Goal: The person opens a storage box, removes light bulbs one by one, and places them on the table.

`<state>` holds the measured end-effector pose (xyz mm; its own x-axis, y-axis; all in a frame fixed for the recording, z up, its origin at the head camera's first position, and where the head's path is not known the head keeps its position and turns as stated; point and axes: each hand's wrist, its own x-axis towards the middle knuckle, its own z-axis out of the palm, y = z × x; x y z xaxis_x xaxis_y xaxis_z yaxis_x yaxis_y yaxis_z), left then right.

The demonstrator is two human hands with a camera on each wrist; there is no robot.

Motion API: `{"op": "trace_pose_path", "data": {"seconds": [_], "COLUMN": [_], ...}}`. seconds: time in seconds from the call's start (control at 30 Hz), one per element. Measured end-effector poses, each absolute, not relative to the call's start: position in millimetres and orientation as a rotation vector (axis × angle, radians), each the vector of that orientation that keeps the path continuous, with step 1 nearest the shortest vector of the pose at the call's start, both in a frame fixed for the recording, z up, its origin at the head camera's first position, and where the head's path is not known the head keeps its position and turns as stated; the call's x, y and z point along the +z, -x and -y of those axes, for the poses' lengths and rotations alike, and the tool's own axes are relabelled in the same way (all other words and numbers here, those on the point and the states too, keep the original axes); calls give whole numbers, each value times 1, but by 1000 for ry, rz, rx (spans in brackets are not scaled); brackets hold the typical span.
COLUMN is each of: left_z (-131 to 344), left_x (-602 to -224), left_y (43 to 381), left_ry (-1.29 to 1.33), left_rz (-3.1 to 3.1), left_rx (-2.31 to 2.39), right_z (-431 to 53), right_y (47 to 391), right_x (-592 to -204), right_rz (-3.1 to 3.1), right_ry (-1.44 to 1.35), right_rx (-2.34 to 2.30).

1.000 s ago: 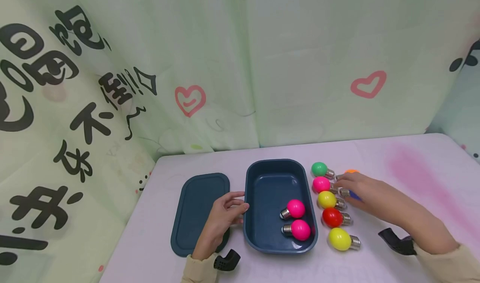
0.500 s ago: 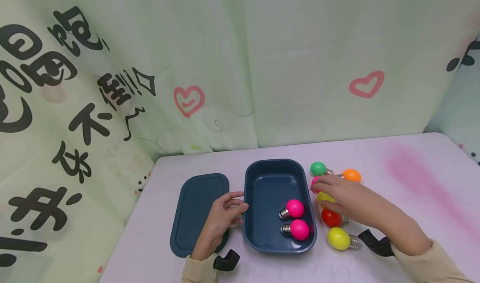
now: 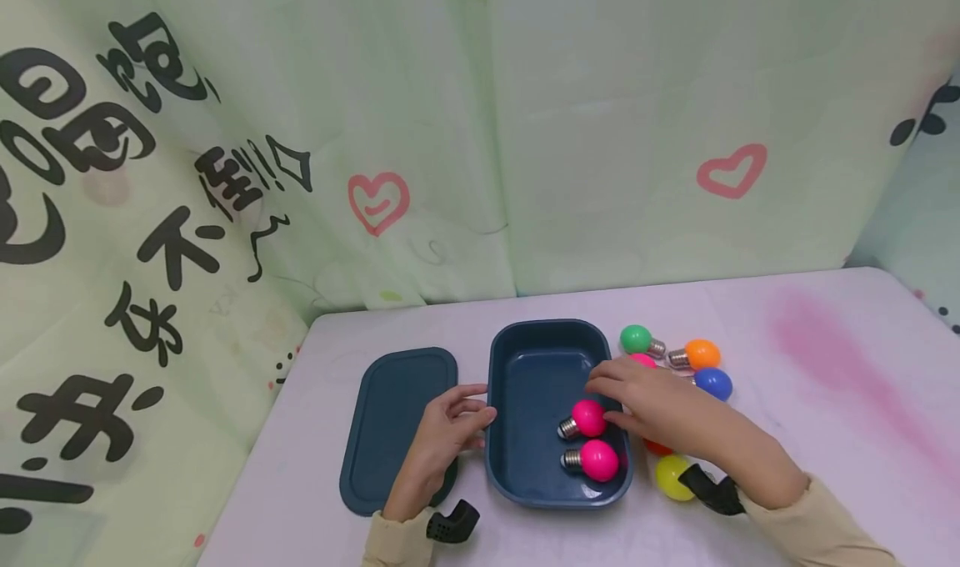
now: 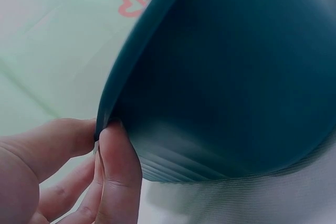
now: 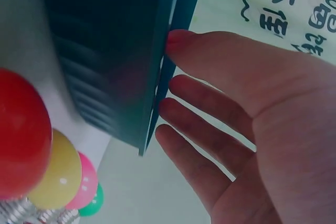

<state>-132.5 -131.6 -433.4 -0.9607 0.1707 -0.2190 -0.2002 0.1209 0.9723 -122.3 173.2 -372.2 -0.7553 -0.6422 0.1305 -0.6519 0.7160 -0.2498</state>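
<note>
A dark blue open plastic box (image 3: 543, 358) stands mid-table with two pink light bulbs (image 3: 590, 418) lying inside. My left hand (image 3: 450, 434) is at its left wall; in the left wrist view thumb and finger pinch the rim (image 4: 123, 64) between them. On the opposite side my right hand (image 3: 667, 404) reaches over the right rim, and the right wrist view shows its fingers (image 5: 197, 156) loosely extended at the edge, no bulb in them. Right of the box lie a green bulb (image 3: 636, 337), an orange one (image 3: 702, 353) and a blue one (image 3: 712, 383).
The flat dark blue lid (image 3: 393, 408) lies left of the box, partly under the left hand. A yellow bulb (image 3: 672, 477) sits at the near right. In the right wrist view a red bulb (image 5: 21, 135) stands in a row with others. Printed curtains (image 3: 615, 133) hang behind.
My right hand has moved left from the bulbs to the box's right rim, uncovering the orange and blue bulbs. The left hand stays where it was.
</note>
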Motion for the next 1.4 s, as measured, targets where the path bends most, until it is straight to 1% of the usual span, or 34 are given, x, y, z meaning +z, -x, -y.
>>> {"op": "trace_pose_path", "data": {"seconds": [0.43, 0.8, 1.4], "left_z": [132, 132, 133], "left_x": [-433, -434, -435], "left_y": [134, 133, 133], "left_ry": [18, 26, 16], "left_rz": [-2117, -2122, -2127], "left_rx": [1921, 1917, 1915], "right_z": [-157, -148, -151], "right_y": [131, 135, 134], "right_x": [-383, -389, -383], "right_rz": [2866, 2924, 2845], "right_ry": [-1208, -1215, -1286], "right_rx": [381, 302, 327]}}
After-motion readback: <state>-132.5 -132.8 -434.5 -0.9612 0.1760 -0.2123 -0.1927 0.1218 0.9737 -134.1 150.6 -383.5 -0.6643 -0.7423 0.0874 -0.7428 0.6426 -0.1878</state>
